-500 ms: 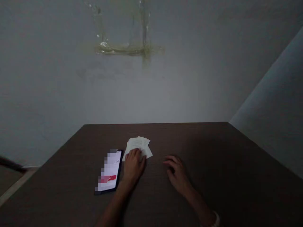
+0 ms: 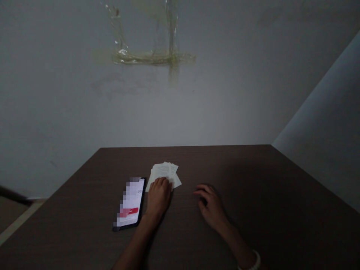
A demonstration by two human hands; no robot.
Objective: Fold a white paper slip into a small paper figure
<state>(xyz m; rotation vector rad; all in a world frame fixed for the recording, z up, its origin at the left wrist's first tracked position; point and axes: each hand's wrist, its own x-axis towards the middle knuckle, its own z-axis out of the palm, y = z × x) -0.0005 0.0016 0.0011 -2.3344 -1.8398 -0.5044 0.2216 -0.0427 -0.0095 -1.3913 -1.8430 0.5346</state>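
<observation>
The left hand (image 2: 159, 197) is laid palm-down over the near edge of the loose paper sheets (image 2: 164, 173), with its fingers held close together. Whether the sheets are pinched or merely pressed cannot be told, since the fingertips are hidden against the paper. The right hand (image 2: 210, 206) is rested on the tabletop to the right of the sheets, its fingers loosely curled and nothing held in them. A white beaded bracelet (image 2: 254, 260) is worn on that wrist.

The sheets are placed near the middle of the dark wood table (image 2: 225, 165), towards the lower centre of the frame, and their upper corners are fanned out unevenly. A smartphone (image 2: 129, 202), its screen lit and pixelated, is lying just beside the left hand, to the lower left of the sheets.

The main risk is judged to lie in the uneven stack: if the left hand were dragged across it, the upper sheets could be slid out of line or creased. A sideways shift of the left wrist could also knock the smartphone, which is lying very close by. In the dim light, a thin sheet could easily be misjudged, so that two might be lifted together or an edge torn.
</observation>
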